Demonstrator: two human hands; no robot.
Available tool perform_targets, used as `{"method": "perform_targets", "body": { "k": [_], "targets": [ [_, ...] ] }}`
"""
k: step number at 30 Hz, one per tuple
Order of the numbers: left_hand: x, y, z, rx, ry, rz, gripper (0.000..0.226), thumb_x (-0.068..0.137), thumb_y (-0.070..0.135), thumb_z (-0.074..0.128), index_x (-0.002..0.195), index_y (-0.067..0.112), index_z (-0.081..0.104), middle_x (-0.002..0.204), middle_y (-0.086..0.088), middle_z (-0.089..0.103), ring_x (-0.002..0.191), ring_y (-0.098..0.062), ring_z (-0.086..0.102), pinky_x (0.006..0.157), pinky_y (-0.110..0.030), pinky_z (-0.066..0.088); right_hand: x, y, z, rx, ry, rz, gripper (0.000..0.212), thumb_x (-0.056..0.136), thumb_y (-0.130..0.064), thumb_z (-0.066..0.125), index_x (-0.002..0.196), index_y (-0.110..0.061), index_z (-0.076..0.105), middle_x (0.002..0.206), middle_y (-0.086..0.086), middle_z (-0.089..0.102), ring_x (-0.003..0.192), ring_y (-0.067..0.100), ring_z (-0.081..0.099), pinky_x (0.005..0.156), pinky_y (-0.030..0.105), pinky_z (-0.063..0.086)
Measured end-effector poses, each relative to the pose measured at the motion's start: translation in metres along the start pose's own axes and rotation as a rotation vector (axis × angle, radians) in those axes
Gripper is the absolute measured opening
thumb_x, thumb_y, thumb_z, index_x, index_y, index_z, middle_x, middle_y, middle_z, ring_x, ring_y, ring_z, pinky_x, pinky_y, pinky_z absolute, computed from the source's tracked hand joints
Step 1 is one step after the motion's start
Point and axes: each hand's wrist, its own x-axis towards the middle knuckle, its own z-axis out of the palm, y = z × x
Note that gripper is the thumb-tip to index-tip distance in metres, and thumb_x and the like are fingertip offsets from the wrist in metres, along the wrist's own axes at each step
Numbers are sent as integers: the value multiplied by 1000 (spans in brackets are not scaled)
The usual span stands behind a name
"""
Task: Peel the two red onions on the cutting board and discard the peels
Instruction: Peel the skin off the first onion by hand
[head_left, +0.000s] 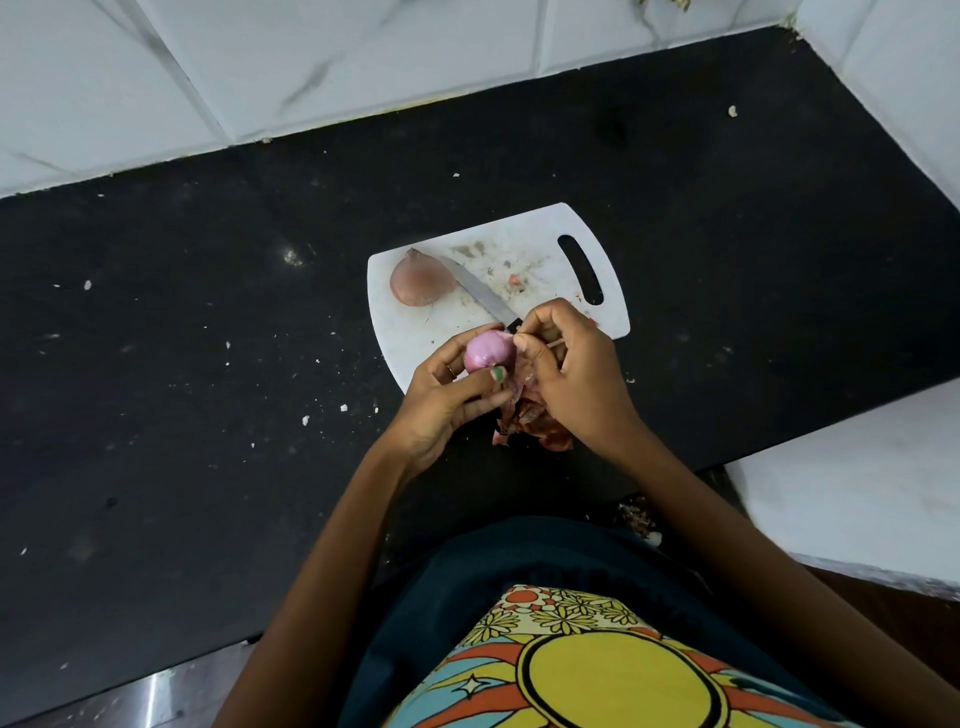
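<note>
My left hand (447, 395) grips a shiny pink peeled onion (487, 352) just above the near edge of the white cutting board (540, 244). My right hand (571, 374) is curled against the onion's right side, and its fingers pinch a thin strip of skin there. Loose reddish-brown peels (530, 423) hang and lie under both hands on the counter. A second onion (420, 280), still in its brownish skin, rests on the board's far left. A knife (480, 293) lies on the board beside it, handle hidden behind my right hand.
The board sits on a black speckled counter (208, 338) strewn with small white crumbs. White tiled walls stand at the back and the right. A white ledge (852, 499) juts in at the near right.
</note>
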Motion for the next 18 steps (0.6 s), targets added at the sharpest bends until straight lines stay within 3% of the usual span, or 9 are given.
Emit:
{"method": "perform_targets", "body": {
  "k": [5, 10, 14, 18],
  "targets": [
    [2, 1, -2, 76, -18, -42, 36, 82, 18, 60, 117, 21, 63, 107, -9, 64, 93, -19, 60, 73, -27, 49, 0, 0, 0, 21, -36, 12, 3, 93, -2, 54, 94, -4, 55, 80, -6, 56, 73, -2, 54, 70, 9, 43],
    [0, 3, 2, 98, -12, -62, 26, 91, 26, 52, 117, 19, 54, 86, 8, 68, 69, -5, 61, 61, -21, 48, 3, 0, -2, 232, -94, 210, 4, 95, -6, 53, 95, -10, 52, 85, 7, 62, 67, 6, 59, 63, 20, 51],
    [1, 1, 2, 116, 16, -66, 28, 89, 36, 55, 112, 21, 51, 91, 5, 66, 71, -8, 59, 65, -26, 44, 5, -5, -4, 477, -72, 364, 5, 93, -2, 56, 97, -5, 54, 84, 11, 66, 63, 8, 61, 58, 19, 50],
    [0, 3, 3, 134, 19, -66, 19, 100, 31, 39, 109, 22, 53, 88, 5, 65, 67, -8, 58, 65, -25, 43, 4, -5, -7, 558, -105, 388, 15, 92, -9, 59, 106, -3, 60, 83, 3, 69, 68, 9, 64, 62, 21, 53]
  ]
}}
